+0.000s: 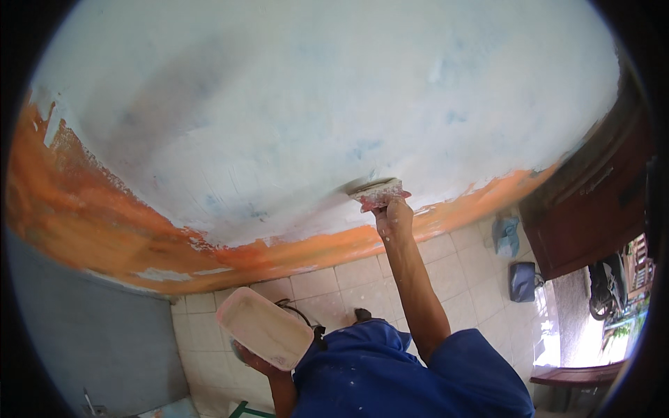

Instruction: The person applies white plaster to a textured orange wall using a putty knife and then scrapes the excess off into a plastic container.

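My right hand (pixel 391 217) is closed on a putty knife (pixel 378 193) with a wide, filler-crusted blade and reddish handle, held against the white, patchy wall (pixel 300 97) just above its orange lower band (pixel 90 223). My left hand (pixel 254 359), low at the left of the view, grips a pale pink rectangular tub (pixel 263 324) with whitish filler in it. That hand is partly hidden under the tub.
Below me are a tiled floor (pixel 453 279), a dark cable (pixel 300 313) and a grey wall (pixel 90 327) at left. At right, a blue plastic bag (pixel 505 237) and a dark bag (pixel 522 282) lie by a wooden door (pixel 578 209); a motorbike (pixel 603 285) shows outside.
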Motion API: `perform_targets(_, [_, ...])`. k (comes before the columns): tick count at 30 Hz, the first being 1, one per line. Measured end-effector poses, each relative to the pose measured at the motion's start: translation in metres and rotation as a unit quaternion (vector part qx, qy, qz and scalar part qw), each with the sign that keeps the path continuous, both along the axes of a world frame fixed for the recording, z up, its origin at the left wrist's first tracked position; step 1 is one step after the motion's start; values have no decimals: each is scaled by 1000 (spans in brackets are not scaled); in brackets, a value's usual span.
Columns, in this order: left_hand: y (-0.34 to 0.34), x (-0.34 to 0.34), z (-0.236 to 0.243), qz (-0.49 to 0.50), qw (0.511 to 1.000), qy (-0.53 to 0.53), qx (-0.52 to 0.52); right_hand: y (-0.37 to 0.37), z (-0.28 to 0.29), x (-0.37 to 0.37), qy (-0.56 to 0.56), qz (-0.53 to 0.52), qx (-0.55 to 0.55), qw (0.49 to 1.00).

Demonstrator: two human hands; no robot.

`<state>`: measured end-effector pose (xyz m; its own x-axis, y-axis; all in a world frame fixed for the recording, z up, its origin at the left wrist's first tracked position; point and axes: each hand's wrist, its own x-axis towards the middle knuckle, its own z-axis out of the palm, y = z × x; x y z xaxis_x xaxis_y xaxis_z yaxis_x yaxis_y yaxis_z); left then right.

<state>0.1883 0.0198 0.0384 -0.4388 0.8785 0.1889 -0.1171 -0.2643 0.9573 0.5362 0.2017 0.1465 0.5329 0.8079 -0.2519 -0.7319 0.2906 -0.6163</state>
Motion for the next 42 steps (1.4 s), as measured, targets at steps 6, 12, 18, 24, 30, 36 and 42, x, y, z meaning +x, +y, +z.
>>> perform_targets(6, [-3, 9, 5, 24, 986, -163, 17, -13, 51, -13, 4, -15, 57, 998])
perform_targets(12, [9, 24, 46, -53, 930, -363, 10, -21, 61, -8, -1, -17, 107, 994])
perform_targets(18, [10, 16, 39, -61, 958, -277, 37, -39, 71, 10, -51, 20, 60, 997])
perform_targets(24, [4, 22, 39, -83, 963, -251, 48, -68, -7, -6, -20, -8, -38, 999])
perform_targets(30, [-7, 10, 13, -67, 956, -286, 27, -3, -2, 0, -5, -28, -45, 999])
perform_targets(36, [-4, 0, 0, -66, 986, -155, -17, -5, 88, -10, -47, -42, 78, 995])
perform_targets(42, [13, 11, 41, -151, 889, -433, -10, -34, 101, 0, -78, -24, 114, 990])
